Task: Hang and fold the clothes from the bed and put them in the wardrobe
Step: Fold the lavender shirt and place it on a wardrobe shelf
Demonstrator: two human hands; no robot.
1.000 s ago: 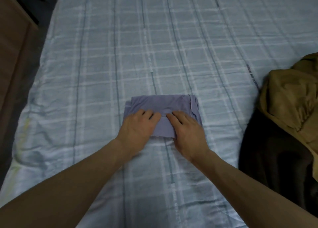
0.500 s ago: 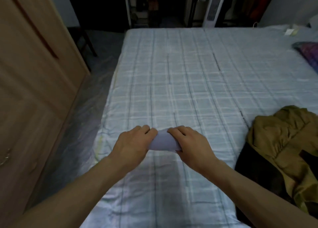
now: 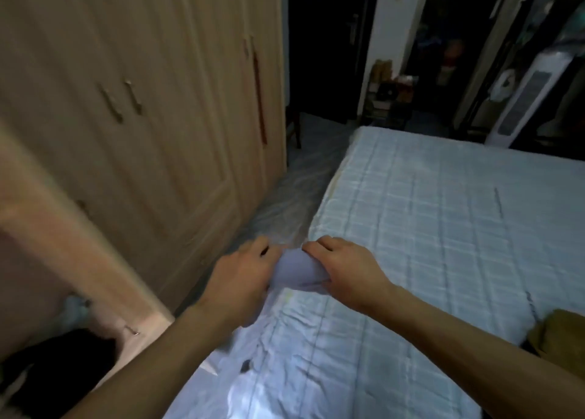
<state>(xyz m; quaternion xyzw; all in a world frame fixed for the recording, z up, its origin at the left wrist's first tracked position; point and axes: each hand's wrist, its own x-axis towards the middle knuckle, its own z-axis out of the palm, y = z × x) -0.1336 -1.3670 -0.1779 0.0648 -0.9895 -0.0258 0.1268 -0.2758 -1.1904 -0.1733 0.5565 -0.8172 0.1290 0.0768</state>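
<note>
A small folded garment of pale lilac cloth (image 3: 296,268) is being held between both hands, just above the near left edge of the bed and beside the strip of floor that runs along it. The left hand (image 3: 242,277) is clamping the bundle's left end, its fingers curled over the top and its thumb hidden underneath. The right hand (image 3: 343,269) is gripping the right end in the same way, knuckles up, fingertips (image 3: 311,246) pressing on the far upper edge. Only the middle of the cloth is showing between the two fists; its ends are lying out of sight inside the palms. The bed with its light blue checked cover (image 3: 427,222) is stretching away to the right and far side. At the near right border a crumpled olive-brown garment (image 3: 558,334) is lying on the cover, cut off by the frame. To the left a tall light wooden wardrobe (image 3: 142,117) is standing with its far doors shut, while a nearer pale panel (image 3: 63,238) is showing blurred, with dark, unclear shapes below it.
</note>
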